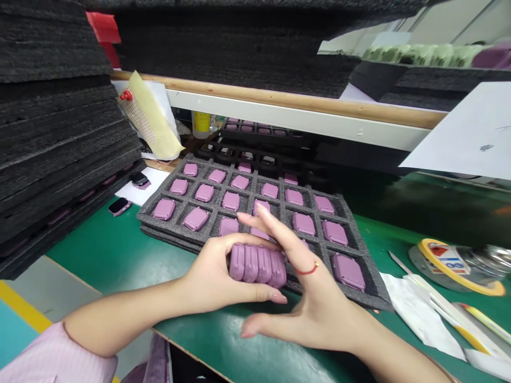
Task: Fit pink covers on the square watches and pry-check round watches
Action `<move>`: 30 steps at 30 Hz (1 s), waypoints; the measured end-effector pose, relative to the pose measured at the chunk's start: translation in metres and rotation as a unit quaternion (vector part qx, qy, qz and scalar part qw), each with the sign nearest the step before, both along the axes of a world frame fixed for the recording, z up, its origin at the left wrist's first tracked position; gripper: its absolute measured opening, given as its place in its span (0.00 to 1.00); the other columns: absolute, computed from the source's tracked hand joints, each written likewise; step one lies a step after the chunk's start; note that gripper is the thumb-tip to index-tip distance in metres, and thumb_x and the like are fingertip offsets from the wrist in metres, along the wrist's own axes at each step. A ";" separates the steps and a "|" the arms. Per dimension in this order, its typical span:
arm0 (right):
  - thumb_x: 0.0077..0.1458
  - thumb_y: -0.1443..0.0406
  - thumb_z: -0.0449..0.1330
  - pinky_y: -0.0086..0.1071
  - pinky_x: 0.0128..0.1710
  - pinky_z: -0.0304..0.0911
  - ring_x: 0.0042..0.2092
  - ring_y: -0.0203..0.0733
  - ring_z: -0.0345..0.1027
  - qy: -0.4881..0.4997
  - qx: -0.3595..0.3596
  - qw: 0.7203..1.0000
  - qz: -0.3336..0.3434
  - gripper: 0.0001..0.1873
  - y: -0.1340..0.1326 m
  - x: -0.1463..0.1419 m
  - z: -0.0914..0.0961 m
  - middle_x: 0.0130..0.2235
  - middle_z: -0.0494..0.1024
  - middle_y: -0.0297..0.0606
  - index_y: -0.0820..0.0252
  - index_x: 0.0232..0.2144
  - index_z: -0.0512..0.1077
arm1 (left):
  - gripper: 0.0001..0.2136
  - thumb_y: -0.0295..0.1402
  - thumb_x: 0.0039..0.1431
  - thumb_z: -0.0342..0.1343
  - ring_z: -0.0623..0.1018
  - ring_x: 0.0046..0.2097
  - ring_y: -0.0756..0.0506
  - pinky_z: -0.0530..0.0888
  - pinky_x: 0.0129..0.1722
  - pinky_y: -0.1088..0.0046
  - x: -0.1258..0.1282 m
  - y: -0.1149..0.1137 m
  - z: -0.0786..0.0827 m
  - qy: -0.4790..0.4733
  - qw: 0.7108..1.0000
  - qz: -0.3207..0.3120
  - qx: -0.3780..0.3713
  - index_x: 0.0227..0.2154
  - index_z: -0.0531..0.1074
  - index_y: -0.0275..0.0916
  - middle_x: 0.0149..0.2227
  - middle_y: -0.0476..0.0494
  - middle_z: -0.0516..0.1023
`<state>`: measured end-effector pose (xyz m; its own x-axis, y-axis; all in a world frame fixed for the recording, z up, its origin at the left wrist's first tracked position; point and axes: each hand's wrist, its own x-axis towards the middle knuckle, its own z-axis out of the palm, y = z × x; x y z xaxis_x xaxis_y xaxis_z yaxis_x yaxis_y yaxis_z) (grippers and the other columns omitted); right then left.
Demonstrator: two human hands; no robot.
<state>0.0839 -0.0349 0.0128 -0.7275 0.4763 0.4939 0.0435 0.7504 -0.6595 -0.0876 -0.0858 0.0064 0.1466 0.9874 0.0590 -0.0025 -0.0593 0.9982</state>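
Observation:
My left hand [217,276] is closed round a stack of several purple watch cases [257,264], held side by side on edge just above the green table. My right hand [297,287] is open beside the stack, its fingers stretched up against the right end and the thumb below. Behind both hands lies a dark grey foam tray [361,250] whose square pockets each hold one purple watch case [195,218]. A thin red thread circles one finger of my right hand.
Tall stacks of black foam trays [51,133] rise at the left. More filled trays [255,141] sit under a wooden-edged shelf [303,106]. A tape roll [459,263], white papers [419,314] and a blade lie at the right. Two loose watches [120,206] rest at the left.

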 end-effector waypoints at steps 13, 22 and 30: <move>0.39 0.59 0.78 0.32 0.50 0.75 0.44 0.44 0.81 -0.002 -0.052 0.997 -0.063 0.35 0.003 -0.004 0.003 0.47 0.84 0.33 0.53 0.51 0.75 | 0.18 0.39 0.52 0.70 0.83 0.41 0.43 0.77 0.44 0.71 -0.006 0.001 -0.012 0.094 0.977 0.009 0.191 0.46 0.80 0.43 0.44 0.44 0.84; 0.43 0.47 0.73 0.42 0.62 0.66 0.60 0.51 0.70 0.051 -0.175 0.983 -0.007 0.45 0.006 0.002 -0.002 0.59 0.75 0.39 0.48 0.61 0.65 | 0.19 0.33 0.50 0.71 0.83 0.47 0.45 0.78 0.51 0.73 -0.004 0.004 -0.011 0.078 0.967 0.001 0.242 0.45 0.78 0.41 0.47 0.46 0.84; 0.45 0.42 0.69 0.47 0.58 0.70 0.60 0.56 0.70 0.021 -0.369 0.929 0.027 0.51 0.008 -0.002 -0.005 0.59 0.74 0.47 0.53 0.65 0.59 | 0.11 0.35 0.59 0.64 0.81 0.50 0.42 0.73 0.56 0.63 -0.003 0.008 -0.012 0.110 0.931 0.006 0.349 0.44 0.78 0.42 0.44 0.43 0.84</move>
